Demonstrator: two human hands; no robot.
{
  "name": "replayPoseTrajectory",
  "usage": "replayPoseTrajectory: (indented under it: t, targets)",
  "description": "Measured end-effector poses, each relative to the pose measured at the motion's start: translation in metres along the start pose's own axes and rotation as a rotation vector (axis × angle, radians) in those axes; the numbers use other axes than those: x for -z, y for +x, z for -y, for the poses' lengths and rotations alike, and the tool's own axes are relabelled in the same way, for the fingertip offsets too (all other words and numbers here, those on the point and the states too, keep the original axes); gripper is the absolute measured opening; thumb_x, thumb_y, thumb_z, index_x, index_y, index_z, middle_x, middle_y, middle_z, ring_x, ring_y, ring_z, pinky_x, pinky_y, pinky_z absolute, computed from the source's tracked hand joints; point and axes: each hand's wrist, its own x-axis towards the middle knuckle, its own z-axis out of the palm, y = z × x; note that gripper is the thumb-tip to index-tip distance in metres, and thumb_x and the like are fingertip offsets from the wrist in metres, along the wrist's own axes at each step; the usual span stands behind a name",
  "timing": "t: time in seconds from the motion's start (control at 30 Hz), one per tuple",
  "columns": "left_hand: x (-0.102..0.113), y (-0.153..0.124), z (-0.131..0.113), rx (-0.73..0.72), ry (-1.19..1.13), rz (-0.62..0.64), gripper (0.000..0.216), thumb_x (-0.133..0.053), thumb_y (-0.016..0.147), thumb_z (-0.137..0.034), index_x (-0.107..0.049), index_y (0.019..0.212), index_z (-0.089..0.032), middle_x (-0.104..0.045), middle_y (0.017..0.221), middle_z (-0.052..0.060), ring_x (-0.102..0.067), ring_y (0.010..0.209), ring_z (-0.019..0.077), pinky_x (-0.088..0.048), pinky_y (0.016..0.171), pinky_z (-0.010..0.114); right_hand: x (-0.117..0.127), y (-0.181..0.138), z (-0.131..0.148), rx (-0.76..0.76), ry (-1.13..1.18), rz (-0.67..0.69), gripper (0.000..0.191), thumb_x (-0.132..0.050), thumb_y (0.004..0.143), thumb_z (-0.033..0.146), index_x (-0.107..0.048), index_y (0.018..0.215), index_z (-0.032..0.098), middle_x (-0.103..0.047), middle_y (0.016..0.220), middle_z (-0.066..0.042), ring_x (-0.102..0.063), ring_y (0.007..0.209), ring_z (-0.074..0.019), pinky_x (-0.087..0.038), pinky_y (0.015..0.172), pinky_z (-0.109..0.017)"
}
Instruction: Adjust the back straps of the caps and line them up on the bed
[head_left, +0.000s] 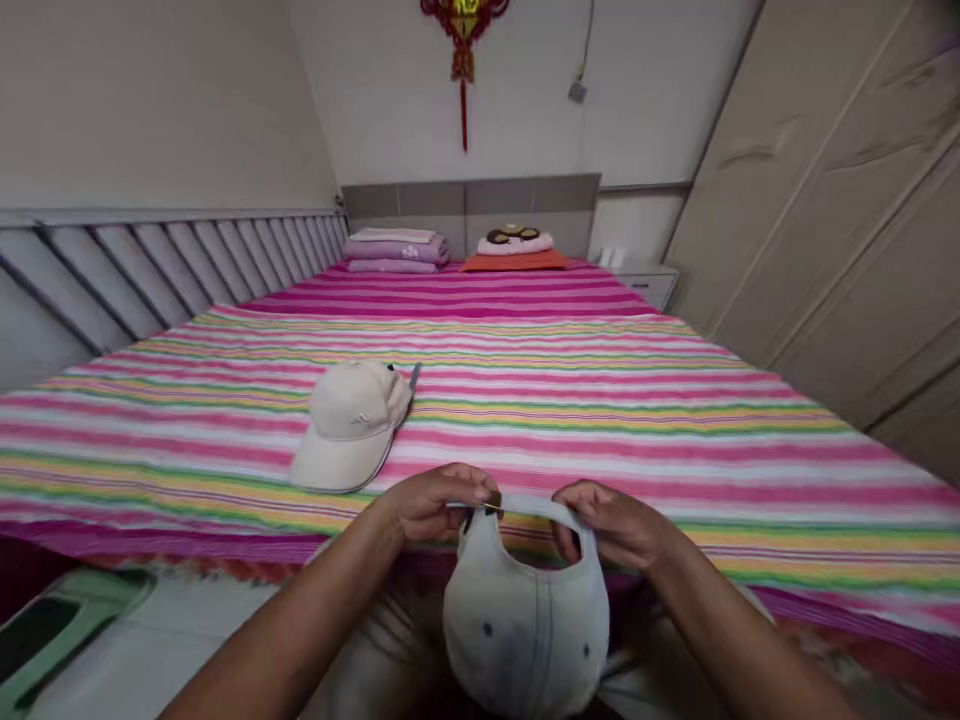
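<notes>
A pale baseball cap (529, 625) hangs between my hands just in front of the bed edge, its back strap and opening uppermost. My left hand (442, 500) pinches the left end of the strap near a small metal buckle. On the other side, my right hand (611, 525) is closed on the strap's right end, some of its fingers inside the opening. The brim of this cap is out of sight. A second, cream-coloured cap (349, 415) lies on the bed to the left, brim toward me, its strap end sticking out behind.
The bed wears a striped cover (540, 410). Folded purple bedding (394, 252) and an orange and pink pile (517, 255) lie by the headboard (420, 205). A white railing (187, 270) runs along the left, wardrobe doors (825, 180) along the right. A green plastic object (67, 630) stands lower left.
</notes>
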Motion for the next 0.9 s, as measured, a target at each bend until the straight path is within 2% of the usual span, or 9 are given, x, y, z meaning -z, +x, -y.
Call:
replayPoseTrajectory:
  t: [0.13, 0.23, 0.4, 0.7, 0.9]
  targets:
    - [-0.007, 0.0, 0.0, 0.029, -0.014, 0.028, 0.021, -0.073, 0.054, -0.023, -0.064, 0.066, -0.008, -0.058, 0.054, 0.0, -0.048, 0.048, 0.0064, -0.034, 0.047, 0.019, -0.008, -0.001, 0.008, -0.104, -0.088, 0.028, 0.044, -0.069, 0.063, 0.048, -0.066, 0.075, 0.006, -0.065, 0.054, -0.004, -0.056, 0.045, -0.0087, -0.04, 0.044, -0.017]
    - [-0.009, 0.0, 0.0, 0.043, -0.028, 0.027, 0.019, -0.072, 0.054, -0.022, -0.064, 0.066, -0.008, -0.058, 0.054, 0.0, -0.05, 0.048, 0.007, -0.035, 0.048, 0.019, -0.014, 0.001, 0.014, -0.159, -0.163, 0.022, 0.036, -0.066, 0.067, 0.045, -0.063, 0.064, 0.009, -0.061, 0.049, -0.001, -0.052, 0.04, -0.0067, -0.037, 0.041, -0.017]
    - [-0.008, 0.0, 0.001, 0.029, -0.02, 0.014, 0.018, -0.072, 0.054, -0.02, -0.065, 0.066, -0.008, -0.059, 0.055, 0.001, -0.051, 0.05, 0.0071, -0.037, 0.049, 0.018, -0.019, 0.002, 0.017, -0.123, -0.173, -0.017, 0.036, -0.067, 0.067, 0.043, -0.057, 0.055, 0.011, -0.058, 0.045, 0.0, -0.05, 0.039, -0.0066, -0.035, 0.041, -0.017]
    - [-0.006, 0.003, 0.004, 0.045, 0.01, 0.044, 0.018, -0.071, 0.056, -0.021, -0.064, 0.066, -0.008, -0.057, 0.051, -0.001, -0.047, 0.042, 0.0052, -0.031, 0.042, 0.017, -0.015, -0.002, 0.013, -0.086, -0.156, -0.016, 0.036, -0.065, 0.068, 0.043, -0.055, 0.054, 0.012, -0.058, 0.044, 0.0, -0.049, 0.038, -0.0068, -0.034, 0.041, -0.018]
    - [-0.005, 0.003, 0.007, 0.028, 0.029, 0.091, 0.022, -0.072, 0.056, -0.025, -0.063, 0.067, -0.007, -0.056, 0.051, 0.0, -0.046, 0.043, 0.0055, -0.031, 0.044, 0.018, -0.015, -0.002, 0.013, -0.073, -0.156, -0.015, 0.036, -0.064, 0.069, 0.043, -0.055, 0.054, 0.012, -0.058, 0.043, 0.0, -0.049, 0.038, -0.007, -0.033, 0.041, -0.018]
